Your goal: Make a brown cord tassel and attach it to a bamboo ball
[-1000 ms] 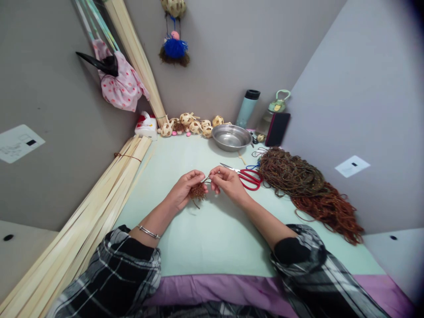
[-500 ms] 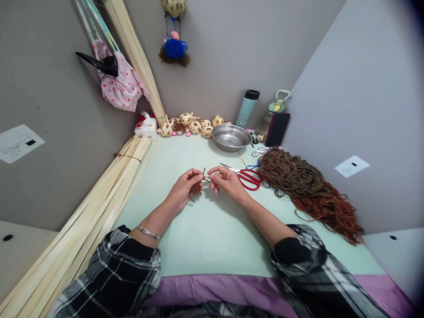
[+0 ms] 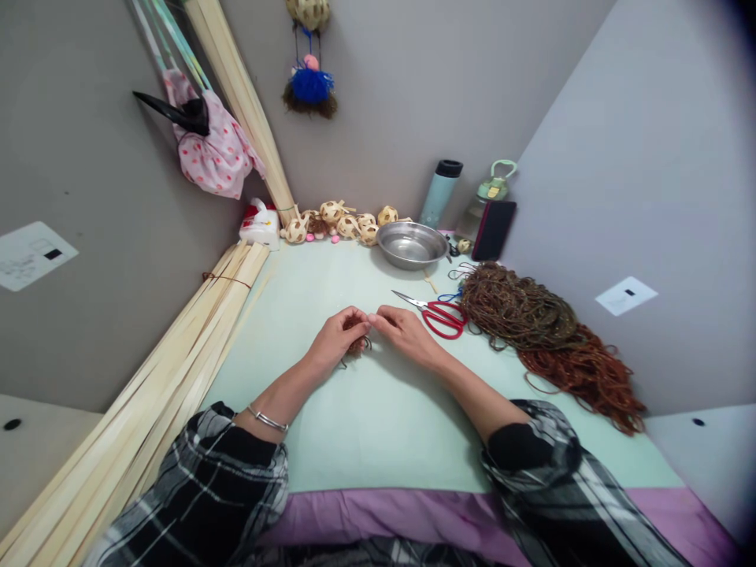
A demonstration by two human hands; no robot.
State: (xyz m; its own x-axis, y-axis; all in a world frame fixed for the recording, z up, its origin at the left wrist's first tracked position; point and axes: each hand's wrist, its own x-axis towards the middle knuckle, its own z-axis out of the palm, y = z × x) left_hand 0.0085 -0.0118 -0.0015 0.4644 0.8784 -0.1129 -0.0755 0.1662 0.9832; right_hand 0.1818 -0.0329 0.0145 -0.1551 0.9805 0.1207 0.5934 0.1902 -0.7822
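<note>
My left hand [image 3: 336, 340] is curled round a small brown tuft of cord [image 3: 357, 345] just above the pale green table [image 3: 366, 425]. My right hand [image 3: 405, 331] meets it fingertip to fingertip and pinches the same tuft from the right. Most of the tuft is hidden by my fingers; a few short strands stick out below. Red-handled scissors [image 3: 440, 315] lie just right of my right hand.
A big heap of brown and rust cords [image 3: 543, 331] lies at the right. At the back stand a steel bowl [image 3: 412, 244], a flask [image 3: 440, 193], a bottle [image 3: 493, 189], a phone [image 3: 494, 230] and woven balls [image 3: 348, 223]. Bamboo strips [image 3: 147, 409] line the left edge.
My hands have closed together and sunk slightly toward the table. The strand that was stretched between them is now hidden inside my fingers.
</note>
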